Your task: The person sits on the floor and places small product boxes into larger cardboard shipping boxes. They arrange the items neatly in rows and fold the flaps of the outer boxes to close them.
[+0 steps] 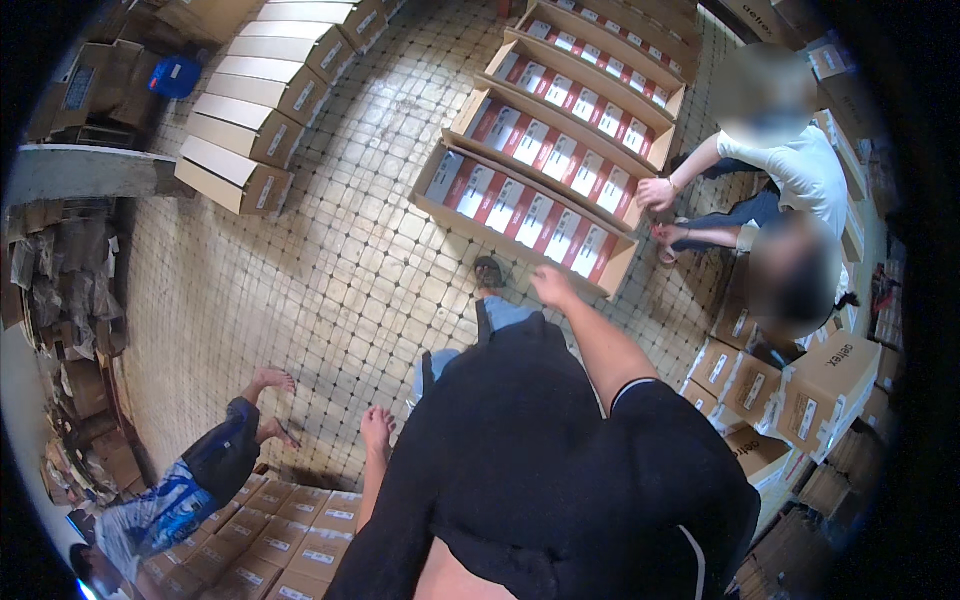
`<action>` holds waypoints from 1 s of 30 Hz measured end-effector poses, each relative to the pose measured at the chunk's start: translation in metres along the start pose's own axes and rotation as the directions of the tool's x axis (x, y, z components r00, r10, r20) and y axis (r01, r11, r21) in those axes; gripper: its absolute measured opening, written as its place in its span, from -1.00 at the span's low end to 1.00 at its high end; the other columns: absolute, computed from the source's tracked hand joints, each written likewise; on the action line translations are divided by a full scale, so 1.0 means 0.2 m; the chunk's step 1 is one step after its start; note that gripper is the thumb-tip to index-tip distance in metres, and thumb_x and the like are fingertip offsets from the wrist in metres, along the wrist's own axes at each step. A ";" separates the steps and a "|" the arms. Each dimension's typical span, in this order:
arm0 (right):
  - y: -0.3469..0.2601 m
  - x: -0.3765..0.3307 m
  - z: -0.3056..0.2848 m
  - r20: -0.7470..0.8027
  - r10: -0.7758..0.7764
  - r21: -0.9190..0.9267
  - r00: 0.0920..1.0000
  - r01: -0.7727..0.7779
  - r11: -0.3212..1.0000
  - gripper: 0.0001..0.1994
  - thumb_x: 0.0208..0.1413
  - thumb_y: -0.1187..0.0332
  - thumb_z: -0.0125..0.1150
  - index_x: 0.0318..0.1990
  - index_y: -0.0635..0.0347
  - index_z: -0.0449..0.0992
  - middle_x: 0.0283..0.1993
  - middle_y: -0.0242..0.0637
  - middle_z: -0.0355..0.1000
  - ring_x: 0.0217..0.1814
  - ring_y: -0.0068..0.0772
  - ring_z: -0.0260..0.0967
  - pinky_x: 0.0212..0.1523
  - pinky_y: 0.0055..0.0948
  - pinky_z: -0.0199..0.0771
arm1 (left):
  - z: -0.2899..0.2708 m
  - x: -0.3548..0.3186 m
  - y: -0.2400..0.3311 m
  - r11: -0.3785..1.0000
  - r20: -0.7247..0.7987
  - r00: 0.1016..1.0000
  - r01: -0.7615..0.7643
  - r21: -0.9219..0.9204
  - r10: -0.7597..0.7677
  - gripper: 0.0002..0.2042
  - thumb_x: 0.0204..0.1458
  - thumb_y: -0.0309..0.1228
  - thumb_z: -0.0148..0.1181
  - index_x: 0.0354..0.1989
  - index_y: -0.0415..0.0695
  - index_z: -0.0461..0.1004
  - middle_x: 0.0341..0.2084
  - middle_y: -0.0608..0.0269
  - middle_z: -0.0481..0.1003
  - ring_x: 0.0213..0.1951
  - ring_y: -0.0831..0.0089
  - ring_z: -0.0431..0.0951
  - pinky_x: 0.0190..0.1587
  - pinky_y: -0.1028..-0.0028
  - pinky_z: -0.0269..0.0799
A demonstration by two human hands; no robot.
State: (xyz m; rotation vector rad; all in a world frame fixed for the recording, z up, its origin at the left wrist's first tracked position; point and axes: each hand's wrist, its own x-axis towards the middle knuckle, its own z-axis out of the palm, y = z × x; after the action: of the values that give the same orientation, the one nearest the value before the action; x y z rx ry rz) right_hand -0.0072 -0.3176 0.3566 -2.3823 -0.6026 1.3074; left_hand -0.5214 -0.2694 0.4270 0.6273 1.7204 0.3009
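My right hand (552,287) is held out just short of the nearest long open carton (530,240), apart from its near wall. Its fingers are loosely bent, and I see nothing in them. This carton holds a row of red-and-white boxes (513,212). My left hand (377,428) hangs at my left side above the tiled floor, fingers loose and holding nothing visible. Behind the nearest carton stand several similar open cartons (575,145), also filled with red-and-white boxes.
At right, two people are beside the cartons, one person's hand (655,193) at a carton's end. Another person (215,465) is at lower left by stacked brown boxes (290,535). Long closed cartons (240,140) line the upper left, near a blue container (174,77). More boxes (825,390) stand right.
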 end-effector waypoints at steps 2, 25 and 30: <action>-0.24 0.08 0.01 -0.058 -0.072 -0.048 0.996 0.070 0.996 -0.51 0.18 0.02 0.12 0.14 0.14 0.48 0.11 0.01 0.49 0.19 0.02 0.42 0.19 -0.17 0.40 | 0.02 0.09 0.07 0.992 -0.104 0.992 0.054 -0.115 -0.066 -0.75 0.28 -0.32 0.09 0.03 -0.16 0.32 -0.35 0.22 0.49 -0.45 0.51 0.47 -0.50 0.49 0.37; -0.87 -0.18 0.75 -0.066 0.437 0.345 0.897 -0.390 0.854 -0.49 0.19 0.00 0.16 0.16 0.16 0.48 0.15 0.03 0.48 0.21 -0.01 0.42 0.20 -0.19 0.38 | -0.80 1.98 2.12 0.933 0.184 0.981 -0.122 0.340 0.062 -0.84 0.23 -0.35 0.07 -0.14 -0.16 0.37 -0.48 0.31 0.41 -0.56 0.60 0.37 -0.61 0.55 0.28; -0.85 -0.14 0.90 -0.127 0.421 0.322 0.898 -0.364 0.874 -0.48 0.19 0.03 0.16 0.19 0.19 0.46 0.16 0.03 0.47 0.24 0.00 0.41 0.22 -0.21 0.37 | -0.42 2.04 2.57 0.928 0.305 0.884 -0.373 0.002 0.355 -0.88 0.29 -0.35 -0.02 -0.25 -0.09 0.39 -0.52 0.37 0.37 -0.54 0.63 0.35 -0.57 0.61 0.23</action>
State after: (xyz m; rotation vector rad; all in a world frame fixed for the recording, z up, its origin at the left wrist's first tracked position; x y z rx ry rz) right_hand -0.2083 -0.1693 0.3696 -2.4133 0.1417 1.1918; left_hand -0.5302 0.3903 0.3786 0.9942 1.3167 0.3959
